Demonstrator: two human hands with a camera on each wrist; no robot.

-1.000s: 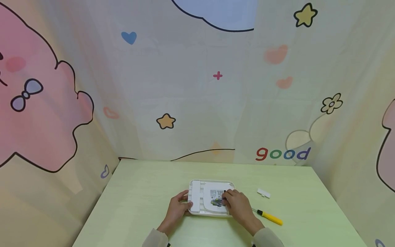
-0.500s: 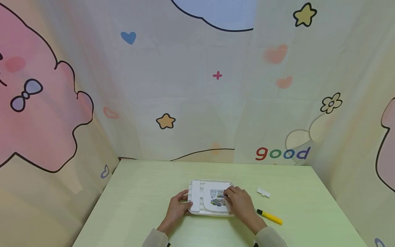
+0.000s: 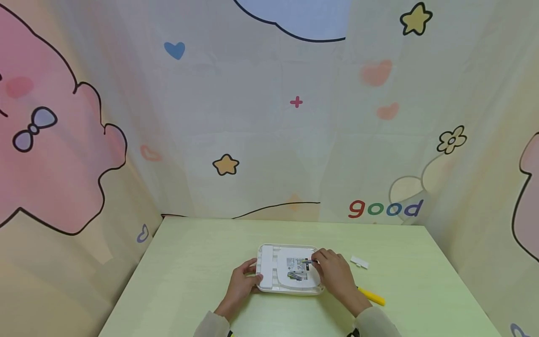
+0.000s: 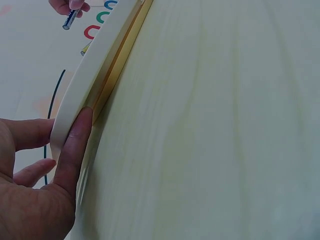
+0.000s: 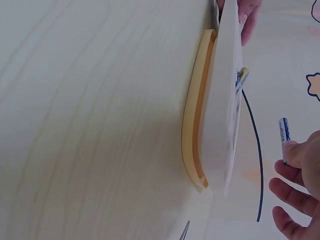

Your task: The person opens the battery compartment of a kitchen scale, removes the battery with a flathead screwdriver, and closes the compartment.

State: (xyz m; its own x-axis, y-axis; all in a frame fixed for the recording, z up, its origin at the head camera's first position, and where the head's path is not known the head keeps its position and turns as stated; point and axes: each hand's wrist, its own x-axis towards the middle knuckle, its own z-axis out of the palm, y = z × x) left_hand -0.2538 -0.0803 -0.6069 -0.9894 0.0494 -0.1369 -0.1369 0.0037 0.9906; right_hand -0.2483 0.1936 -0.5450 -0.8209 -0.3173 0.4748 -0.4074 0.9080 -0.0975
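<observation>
A white, rounded rectangular device [image 3: 267, 267] lies underside up, showing a printed label and a small battery compartment. My left hand [image 3: 240, 285] grips its left edge, thumb on one face and fingers around the other side. My right hand [image 3: 337, 278] pinches a slim battery [image 5: 284, 131] between thumb and fingertips, raised over the device's right part. A second battery [image 5: 242, 77] pokes up at an angle from the compartment. In the left wrist view a tan layer [image 4: 117, 67] shows along the device's lower side.
To the right on the pale green table [image 3: 189, 252] lies a small white battery cover [image 3: 359, 262]. A yellow-handled screwdriver [image 3: 372, 296] lies close by the right forearm, its shaft hidden in the head view. A printed cloth [image 3: 269, 140] hangs behind.
My right hand has moved up and to the right, drawing the battery away from the compartment. The forearm now covers the screwdriver's shaft. My left hand keeps its place on the device.
</observation>
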